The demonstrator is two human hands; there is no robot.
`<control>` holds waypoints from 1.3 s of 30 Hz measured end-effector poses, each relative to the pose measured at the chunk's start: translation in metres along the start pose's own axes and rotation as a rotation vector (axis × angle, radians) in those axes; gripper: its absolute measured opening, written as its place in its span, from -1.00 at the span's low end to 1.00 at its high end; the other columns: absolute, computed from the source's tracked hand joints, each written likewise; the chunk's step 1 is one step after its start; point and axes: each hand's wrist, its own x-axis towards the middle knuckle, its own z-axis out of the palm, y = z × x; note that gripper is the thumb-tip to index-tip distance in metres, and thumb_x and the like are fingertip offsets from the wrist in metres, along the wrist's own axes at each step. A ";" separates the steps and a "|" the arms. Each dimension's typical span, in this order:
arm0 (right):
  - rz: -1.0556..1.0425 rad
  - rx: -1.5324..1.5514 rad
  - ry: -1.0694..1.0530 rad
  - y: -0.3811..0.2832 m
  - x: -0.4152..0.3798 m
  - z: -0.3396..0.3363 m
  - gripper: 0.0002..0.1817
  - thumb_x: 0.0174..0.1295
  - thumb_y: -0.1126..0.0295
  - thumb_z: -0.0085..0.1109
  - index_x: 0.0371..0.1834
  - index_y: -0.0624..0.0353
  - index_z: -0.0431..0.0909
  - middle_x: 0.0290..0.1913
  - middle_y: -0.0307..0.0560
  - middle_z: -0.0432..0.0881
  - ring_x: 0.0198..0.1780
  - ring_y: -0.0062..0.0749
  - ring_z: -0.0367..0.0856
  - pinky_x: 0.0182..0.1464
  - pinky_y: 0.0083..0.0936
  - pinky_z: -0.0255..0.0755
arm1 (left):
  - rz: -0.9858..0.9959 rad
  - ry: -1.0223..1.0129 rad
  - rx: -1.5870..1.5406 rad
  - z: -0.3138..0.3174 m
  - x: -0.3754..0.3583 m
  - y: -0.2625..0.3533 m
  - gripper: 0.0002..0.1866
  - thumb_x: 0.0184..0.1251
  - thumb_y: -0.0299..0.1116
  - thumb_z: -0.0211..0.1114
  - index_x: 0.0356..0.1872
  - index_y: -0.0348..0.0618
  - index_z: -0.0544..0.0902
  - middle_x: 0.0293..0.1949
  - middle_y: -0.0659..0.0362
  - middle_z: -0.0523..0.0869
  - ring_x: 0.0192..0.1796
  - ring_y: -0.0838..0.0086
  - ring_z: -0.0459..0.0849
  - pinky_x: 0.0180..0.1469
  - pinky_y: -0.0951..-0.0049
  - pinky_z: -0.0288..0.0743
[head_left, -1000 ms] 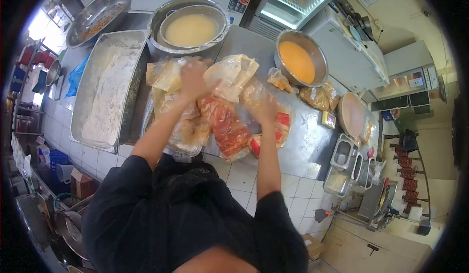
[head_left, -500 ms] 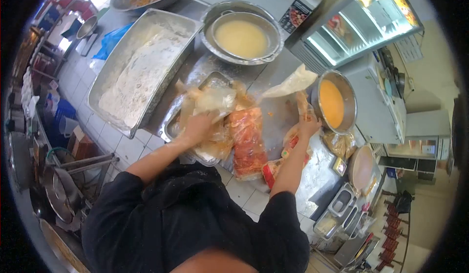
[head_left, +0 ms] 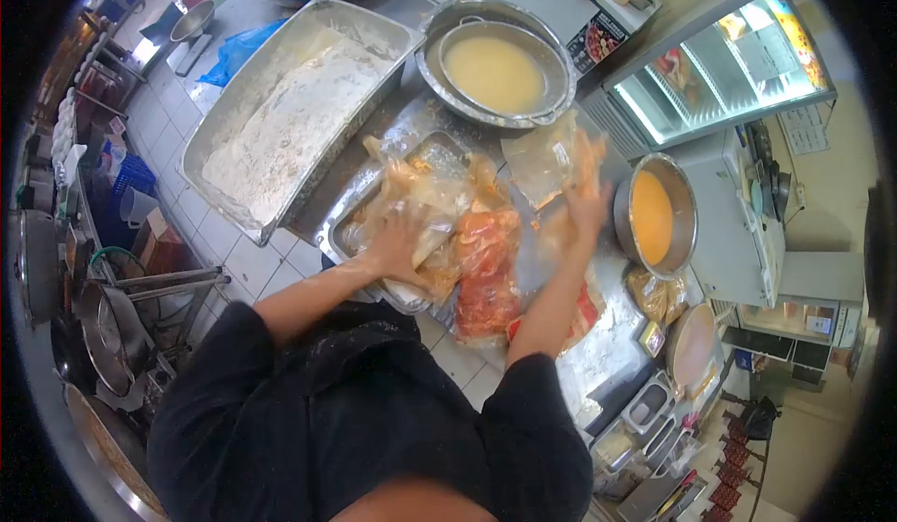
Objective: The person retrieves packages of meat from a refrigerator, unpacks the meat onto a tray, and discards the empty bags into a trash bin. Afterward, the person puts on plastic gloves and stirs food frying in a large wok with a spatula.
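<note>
My left hand (head_left: 394,242) is spread flat, fingers apart, on a heap of clear plastic bags (head_left: 425,206) that lies over a shallow metal tray (head_left: 334,232) at the near edge of the tabletop (head_left: 612,358). My right hand (head_left: 587,195) is blurred, its fingers pointing towards the far side, just beside a flat clear bag (head_left: 540,162) with a small white label; I cannot tell whether I am pinching that bag or only touching it.

Between my two arms, to the right of the heap, lies a bag of red meat (head_left: 486,288), its left edge against the heap. To the right of that, partly hidden under my right forearm, is a red-and-white packet (head_left: 584,314).

On the left stands a deep metal pan (head_left: 360,120) with white flour (head_left: 304,101) banked inside it. Beyond the heap, on the far side, a metal bowl (head_left: 562,83) of pale yellow liquid (head_left: 493,73) sits within a wider metal basin (head_left: 437,34). To the right of my right hand is a steel bowl (head_left: 686,200) holding orange liquid (head_left: 650,218), and on its near side lie bags with brown contents (head_left: 654,293) and a small box (head_left: 651,338). A blue plastic bag (head_left: 245,52) lies on the far left, beyond the flour.
</note>
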 end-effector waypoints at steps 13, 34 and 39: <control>0.109 -0.050 -0.139 -0.029 0.005 0.077 -0.51 -0.10 0.01 0.37 -0.38 0.30 0.68 -0.33 0.20 0.70 -0.23 0.13 0.69 -0.17 -0.13 0.54 | 0.099 -0.112 0.111 0.005 -0.011 0.010 0.26 -0.11 0.12 0.50 0.56 0.24 -0.19 0.27 -0.33 0.30 0.34 -0.50 0.15 0.33 -0.15 0.26; -0.551 -0.379 -0.303 -0.134 -0.128 0.095 -0.83 0.30 0.48 -0.06 -0.19 0.21 0.55 -0.07 0.20 0.55 -0.05 0.13 0.59 -0.07 -0.11 0.54 | 0.266 -0.084 0.352 -0.001 -0.011 0.009 0.28 -0.27 -0.01 0.60 0.54 0.27 -0.06 0.09 -0.21 0.48 0.17 -0.17 0.47 0.19 -0.08 0.33; -0.478 -0.231 -0.221 -0.139 -0.139 0.088 -0.81 0.28 0.51 -0.07 -0.09 0.26 0.47 -0.20 0.25 0.58 -0.16 0.19 0.61 -0.15 -0.03 0.49 | 0.318 -0.181 0.418 0.016 -0.009 0.000 0.51 -0.50 0.15 0.66 0.56 0.34 -0.23 0.36 -0.33 0.21 0.39 -0.34 0.15 0.42 -0.19 -0.01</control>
